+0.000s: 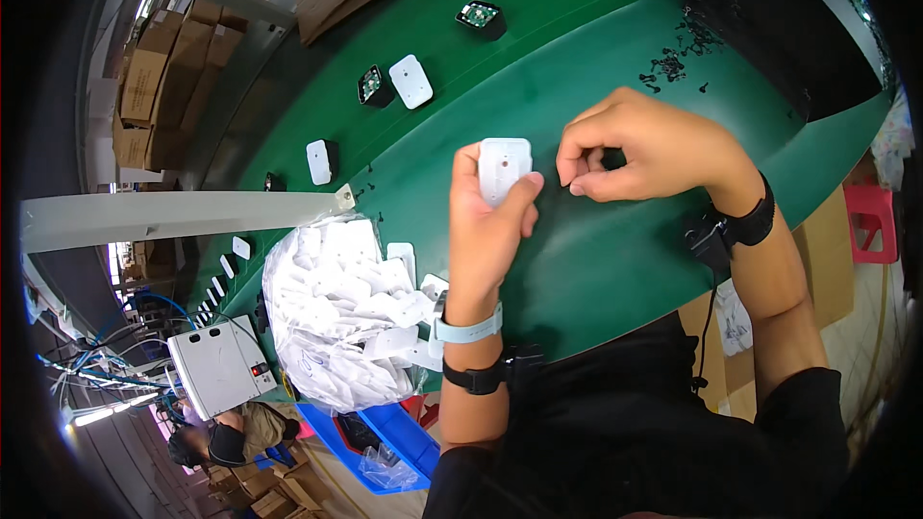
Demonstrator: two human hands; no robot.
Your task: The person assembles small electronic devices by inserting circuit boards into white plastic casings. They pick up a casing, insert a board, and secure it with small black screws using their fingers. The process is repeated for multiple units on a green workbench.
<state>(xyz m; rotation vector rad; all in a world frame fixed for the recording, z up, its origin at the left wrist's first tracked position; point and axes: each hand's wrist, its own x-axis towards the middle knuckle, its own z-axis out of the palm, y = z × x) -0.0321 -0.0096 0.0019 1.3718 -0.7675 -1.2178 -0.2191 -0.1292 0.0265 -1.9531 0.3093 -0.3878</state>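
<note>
Head view: left hand (490, 221), fingers gripping white plastic plate (504, 167); right hand (644, 149), fingers pinched closed, possibly on a screw; green tabletop (596, 250).

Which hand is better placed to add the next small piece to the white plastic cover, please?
Right, probably: the right hand is pinched beside the white plastic cover, nearest the scattered black screws, while the left hand holds the cover.

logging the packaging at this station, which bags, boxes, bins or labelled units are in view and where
Clear plastic bag: left of the left hand, bulging with flat white plates.
Cardboard boxes: stacked far left, brown.
Blue bin: below the bag, at the table edge.
Grey box unit: lower left, pale, small red part on its side.
</note>
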